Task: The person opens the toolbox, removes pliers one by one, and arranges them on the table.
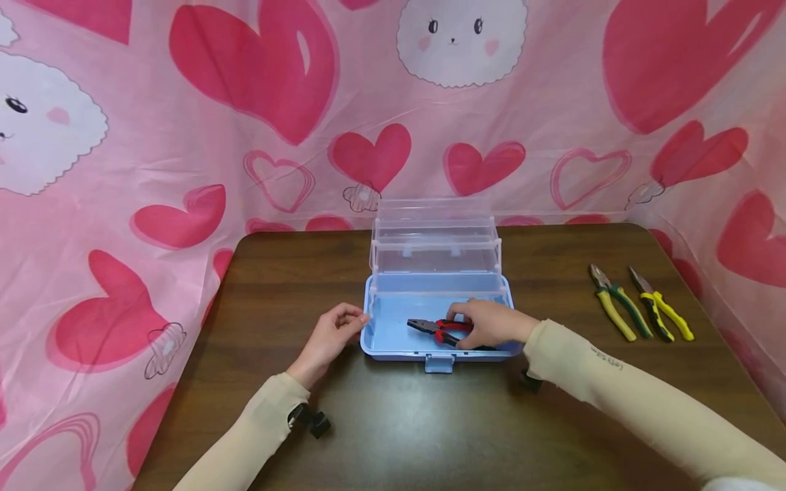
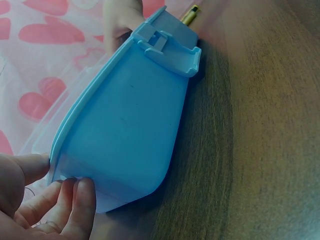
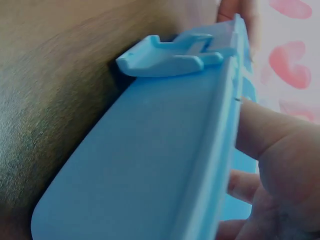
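A light-blue toolbox (image 1: 393,303) stands on the table with its clear lid and trays (image 1: 434,258) raised behind it. Inside lies a pair of combination pliers (image 1: 430,327) with red-and-black handles, jaws toward the left. My right hand (image 1: 491,322) reaches over the box's right end and grips the handles; in the right wrist view the front wall hides the pliers from sight. At the left end my left hand (image 1: 328,341) pinches the rim, thumb on top and fingers curled (image 2: 82,205) against the outer wall. The front latch (image 1: 439,363) hangs down.
On the right of the brown wooden table (image 1: 295,273) lie green-and-yellow-handled pliers (image 1: 614,307) beside long-nose pliers (image 1: 660,307) with yellow-and-black handles. A pink cloth (image 1: 184,136) with hearts hangs behind the table and at its sides.
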`<state>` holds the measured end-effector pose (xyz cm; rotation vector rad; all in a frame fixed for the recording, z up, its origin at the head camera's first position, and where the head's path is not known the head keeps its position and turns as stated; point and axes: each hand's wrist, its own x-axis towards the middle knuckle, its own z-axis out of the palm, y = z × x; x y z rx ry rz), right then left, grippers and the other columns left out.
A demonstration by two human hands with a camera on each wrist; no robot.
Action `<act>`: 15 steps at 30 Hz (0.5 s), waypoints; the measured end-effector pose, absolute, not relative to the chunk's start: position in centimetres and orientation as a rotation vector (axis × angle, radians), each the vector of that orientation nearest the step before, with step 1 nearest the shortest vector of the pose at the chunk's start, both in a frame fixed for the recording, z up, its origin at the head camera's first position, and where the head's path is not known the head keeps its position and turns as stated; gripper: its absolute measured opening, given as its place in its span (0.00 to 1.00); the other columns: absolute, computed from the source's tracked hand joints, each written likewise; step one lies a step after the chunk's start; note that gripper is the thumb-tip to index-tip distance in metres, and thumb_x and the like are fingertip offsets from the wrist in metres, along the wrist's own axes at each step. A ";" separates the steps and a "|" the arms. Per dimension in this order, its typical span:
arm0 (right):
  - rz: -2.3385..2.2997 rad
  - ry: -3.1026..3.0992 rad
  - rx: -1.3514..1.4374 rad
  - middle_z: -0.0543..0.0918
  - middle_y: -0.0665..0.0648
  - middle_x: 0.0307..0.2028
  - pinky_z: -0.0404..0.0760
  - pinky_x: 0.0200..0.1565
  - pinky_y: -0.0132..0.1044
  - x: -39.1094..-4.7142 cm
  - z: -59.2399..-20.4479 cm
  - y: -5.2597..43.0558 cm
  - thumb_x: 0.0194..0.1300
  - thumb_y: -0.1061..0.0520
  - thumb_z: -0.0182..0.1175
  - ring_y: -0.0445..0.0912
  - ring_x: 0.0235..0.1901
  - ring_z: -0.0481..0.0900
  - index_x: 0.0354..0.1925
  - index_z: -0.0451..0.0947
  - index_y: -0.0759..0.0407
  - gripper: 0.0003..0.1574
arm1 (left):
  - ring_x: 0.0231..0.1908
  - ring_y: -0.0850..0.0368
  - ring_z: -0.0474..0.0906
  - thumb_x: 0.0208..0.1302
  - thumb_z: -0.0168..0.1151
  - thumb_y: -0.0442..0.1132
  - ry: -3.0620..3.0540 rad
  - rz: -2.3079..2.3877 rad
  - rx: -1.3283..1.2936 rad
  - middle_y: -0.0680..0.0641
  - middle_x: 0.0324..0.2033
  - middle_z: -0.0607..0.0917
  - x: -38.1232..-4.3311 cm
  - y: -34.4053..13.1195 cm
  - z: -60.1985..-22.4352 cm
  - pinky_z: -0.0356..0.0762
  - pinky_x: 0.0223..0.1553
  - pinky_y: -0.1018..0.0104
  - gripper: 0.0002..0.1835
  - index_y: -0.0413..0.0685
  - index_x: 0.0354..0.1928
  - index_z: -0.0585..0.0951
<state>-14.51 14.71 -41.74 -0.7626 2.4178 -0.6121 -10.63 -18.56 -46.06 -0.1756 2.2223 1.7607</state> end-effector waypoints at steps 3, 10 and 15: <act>-0.700 2.337 -0.744 0.82 0.53 0.37 0.78 0.38 0.40 -14.7 -41.7 15.1 0.62 0.53 0.75 0.45 0.35 0.76 0.57 0.79 0.55 0.27 | 0.39 0.52 0.82 0.73 0.67 0.44 2.223 1.761 -0.186 0.42 0.39 0.86 -10.6 -18.5 -46.2 0.86 0.49 0.58 0.14 0.41 0.51 0.82; -0.820 2.240 -0.729 0.82 0.52 0.38 0.77 0.40 0.41 -14.7 -41.1 15.6 0.63 0.52 0.74 0.46 0.36 0.77 0.58 0.77 0.54 0.28 | 0.38 0.54 0.81 0.73 0.67 0.44 2.233 1.759 -0.188 0.42 0.39 0.86 -10.4 -18.5 -46.1 0.85 0.50 0.57 0.15 0.39 0.51 0.82; -0.840 2.237 -0.754 0.83 0.51 0.39 0.78 0.41 0.42 -14.5 -40.6 16.0 0.63 0.52 0.73 0.46 0.37 0.78 0.59 0.76 0.54 0.29 | 0.37 0.55 0.81 0.73 0.67 0.43 2.236 1.763 -0.186 0.41 0.40 0.86 -10.7 -18.4 -46.2 0.85 0.51 0.54 0.15 0.39 0.52 0.81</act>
